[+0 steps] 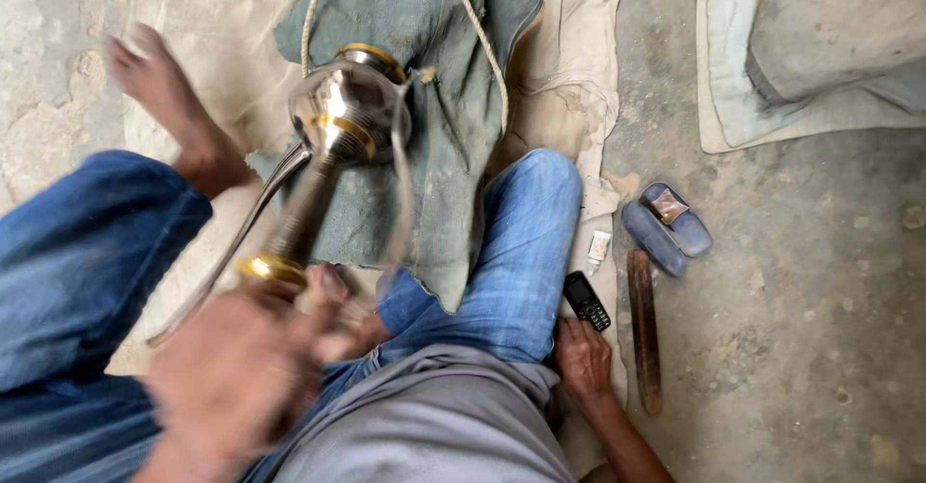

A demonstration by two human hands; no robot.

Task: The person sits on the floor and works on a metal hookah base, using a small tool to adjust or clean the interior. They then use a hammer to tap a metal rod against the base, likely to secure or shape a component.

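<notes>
My left hand (231,377) is blurred and grips the base of a shiny silver trophy cup (338,126) with gold bands and curved handles, holding it tilted away over my lap. My right hand (583,358) rests flat on the cloth beside my right knee, fingertips just below a small black mobile phone (586,301). I sit on the ground in blue jeans with a bare foot (169,107) stretched out at the upper left. A grey-green cloth (453,107) with a rope along it lies under the cup.
A brown wooden stick (643,333) lies right of the phone. Blue-grey slippers (667,228) sit on the concrete floor. A pale sack cloth (579,49) covers the ground under me. Another folded cloth (801,49) lies at the upper right.
</notes>
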